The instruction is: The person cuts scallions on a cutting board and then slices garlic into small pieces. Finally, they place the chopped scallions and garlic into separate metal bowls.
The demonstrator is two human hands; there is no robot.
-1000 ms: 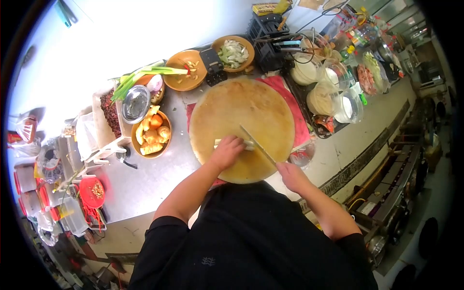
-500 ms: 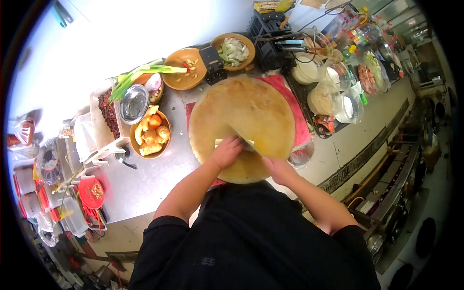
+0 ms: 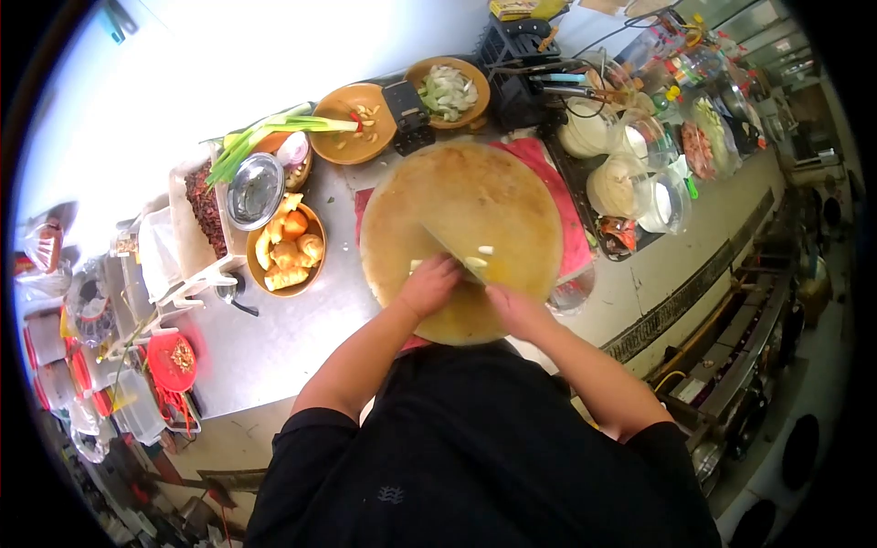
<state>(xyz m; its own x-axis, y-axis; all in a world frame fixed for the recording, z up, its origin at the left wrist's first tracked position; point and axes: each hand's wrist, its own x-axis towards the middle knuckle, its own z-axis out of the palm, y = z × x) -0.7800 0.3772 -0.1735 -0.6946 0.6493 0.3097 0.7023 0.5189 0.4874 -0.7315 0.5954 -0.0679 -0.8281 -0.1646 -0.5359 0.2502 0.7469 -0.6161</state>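
My left hand point(image 3: 432, 285) presses with bent fingers on a pale vegetable stalk point(image 3: 416, 265), whose left end shows beside the fingers. The rest of it is hidden under the hand. In my right hand point(image 3: 516, 310) is the handle of a kitchen knife, and its thin blade point(image 3: 446, 245) slants up to the left, right against my left fingertips. Short cut pieces point(image 3: 485, 249) of the stalk lie on the far side of the blade. All this is on the round wooden chopping board point(image 3: 457, 192), which rests on a red cloth point(image 3: 541, 173).
Left of the board stands a bowl of ginger and carrot point(image 3: 297, 251). Behind it are a metal bowl point(image 3: 256, 192) and scallions point(image 3: 260, 142). Bowls of garlic point(image 3: 352, 151) and sliced onion point(image 3: 448, 91) sit at the back. A knife rack point(image 3: 512, 91) and tubs point(image 3: 617, 187) stand to the right.
Short pieces of the stalk now lie apart beyond the blade, where earlier a longer piece lay beside it. Both hands have stayed almost in place.
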